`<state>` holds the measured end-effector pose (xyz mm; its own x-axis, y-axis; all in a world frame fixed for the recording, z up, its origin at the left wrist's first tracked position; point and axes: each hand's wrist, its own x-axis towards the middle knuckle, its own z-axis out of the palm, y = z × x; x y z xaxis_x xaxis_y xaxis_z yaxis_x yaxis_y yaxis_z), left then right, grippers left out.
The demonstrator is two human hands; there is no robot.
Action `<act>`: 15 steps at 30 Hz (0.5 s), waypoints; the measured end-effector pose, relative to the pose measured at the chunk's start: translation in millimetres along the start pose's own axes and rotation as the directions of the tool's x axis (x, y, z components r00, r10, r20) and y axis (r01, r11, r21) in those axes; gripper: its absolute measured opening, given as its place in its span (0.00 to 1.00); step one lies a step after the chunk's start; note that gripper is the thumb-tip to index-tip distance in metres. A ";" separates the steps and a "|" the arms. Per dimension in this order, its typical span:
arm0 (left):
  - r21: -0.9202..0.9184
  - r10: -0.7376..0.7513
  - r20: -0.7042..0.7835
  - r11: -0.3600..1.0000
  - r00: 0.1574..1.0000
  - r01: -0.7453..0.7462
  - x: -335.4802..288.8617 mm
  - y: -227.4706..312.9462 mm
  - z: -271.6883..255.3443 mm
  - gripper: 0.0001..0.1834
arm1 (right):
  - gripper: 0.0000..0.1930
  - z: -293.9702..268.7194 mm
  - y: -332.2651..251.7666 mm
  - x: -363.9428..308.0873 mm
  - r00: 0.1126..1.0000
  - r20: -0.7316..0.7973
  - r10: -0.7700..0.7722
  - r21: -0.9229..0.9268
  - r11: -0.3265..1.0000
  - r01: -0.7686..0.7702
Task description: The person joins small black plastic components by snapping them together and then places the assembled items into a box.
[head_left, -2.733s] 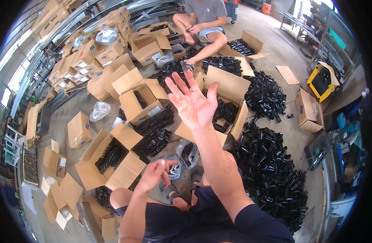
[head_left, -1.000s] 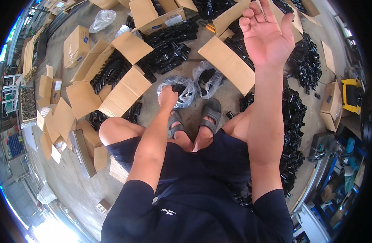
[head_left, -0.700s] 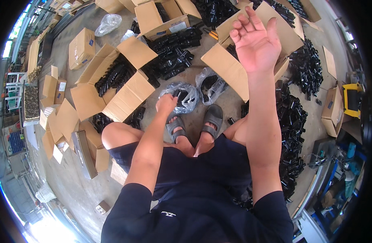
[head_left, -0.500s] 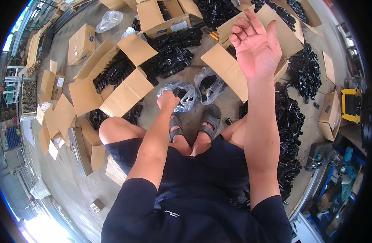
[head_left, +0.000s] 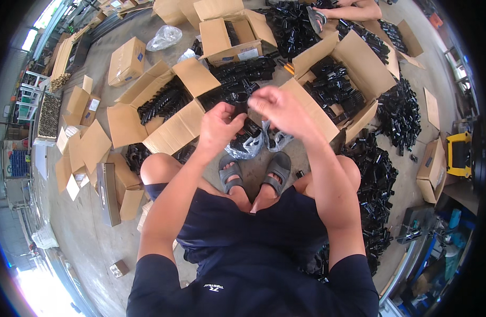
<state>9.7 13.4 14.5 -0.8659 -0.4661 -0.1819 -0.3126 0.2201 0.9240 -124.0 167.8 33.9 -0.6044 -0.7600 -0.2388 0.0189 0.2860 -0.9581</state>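
Note:
My left hand [head_left: 219, 126] is closed, thumb against fingers, on a small black part [head_left: 241, 108] whose exact kind I cannot make out. Close beside it is my right hand [head_left: 283, 110], its fingers curled in a pinch at the same part; whatever they grip is hidden. Below both hands, on the floor in front of my sandals, a clear plastic bag [head_left: 246, 150] holds black pieces. A second clear bag [head_left: 278, 140] lies against it, partly covered by my right hand.
Open cartons stand to the left [head_left: 171, 127] and right [head_left: 313, 105], both holding black tube-like parts. Loose black parts pile up at the right [head_left: 378, 185] and beyond my hands [head_left: 227, 82]. Another person's leg and sandal [head_left: 318, 20] show at the far right.
My right hand has come down from its raised, spread position above the right carton to meet my left. My left hand has lifted off the plastic bag with a black part.

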 end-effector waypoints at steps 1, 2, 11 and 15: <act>-0.092 -0.001 0.036 0.996 0.999 0.004 -2.5 1.3 0.4 0.12 | 0.16 10.3 12.4 0.9 0.997 0.000 -0.073 0.020 0.997 0.073; -0.119 0.018 0.059 0.993 0.998 -0.011 -3.2 -0.8 -1.0 0.12 | 0.15 18.9 26.3 3.7 0.989 -0.003 -0.146 0.040 0.989 0.146; -0.520 0.093 0.119 0.854 0.989 -0.018 -13.7 -43.1 7.3 0.18 | 0.14 21.0 36.0 -13.3 0.997 0.042 -0.061 0.143 0.988 0.055; -0.566 0.150 0.040 0.818 0.988 -0.101 -12.4 -45.5 15.4 0.19 | 0.16 22.9 33.0 -14.3 0.993 -0.050 -0.103 0.111 0.988 0.108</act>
<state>28.7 22.4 -30.4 -0.9180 -0.3929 -0.0546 0.0530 -0.2578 0.9647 -96.4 174.7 2.0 -0.6419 -0.7555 -0.1311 0.0422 0.1359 -0.9898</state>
